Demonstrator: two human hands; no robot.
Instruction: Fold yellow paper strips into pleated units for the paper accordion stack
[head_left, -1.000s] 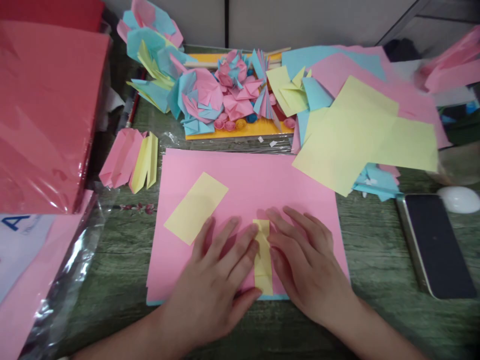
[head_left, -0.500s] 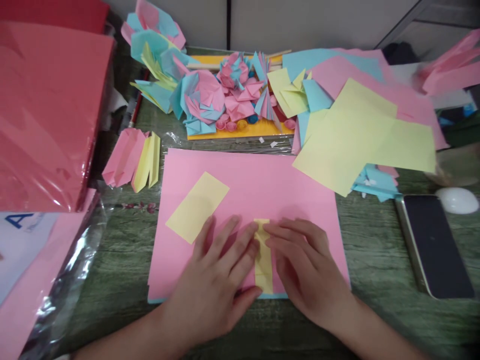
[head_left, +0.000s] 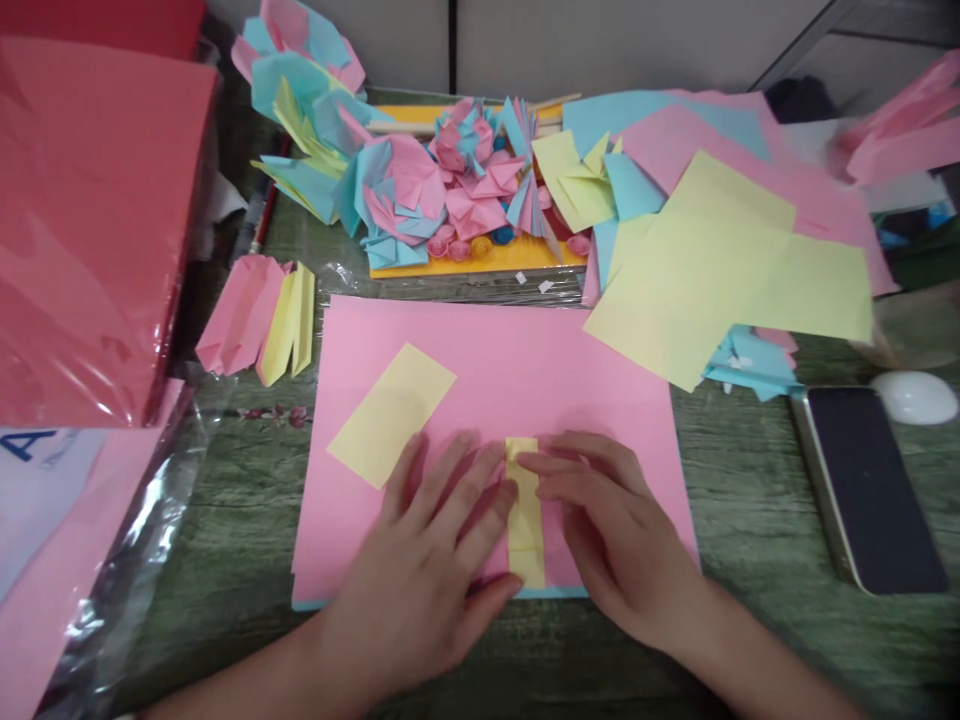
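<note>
A narrow folded strip of yellow paper (head_left: 526,520) lies upright on a stack of pink paper (head_left: 510,370), with a crease across its lower part. My left hand (head_left: 431,550) rests flat with fingers spread, its fingertips and thumb at the strip's left edge. From the other side, my right hand (head_left: 619,530) touches the upper part of the strip with its fingertips; its fingers are bent but apart. A yellow paper rectangle (head_left: 392,415) lies slanted on the pink sheet, just beyond my left fingers.
Folded paper flowers (head_left: 405,185) crowd the back. Loose yellow sheets (head_left: 697,265) overlap the stack's upper right corner. A phone (head_left: 870,490) and a white mouse (head_left: 913,398) are at right. Red paper packs (head_left: 97,220) and folded pink pieces (head_left: 244,312) stand at left.
My right fingertips have shifted slightly on the top of the yellow strip, and the right hand sits a little further left. The left hand stays nearly in place.
</note>
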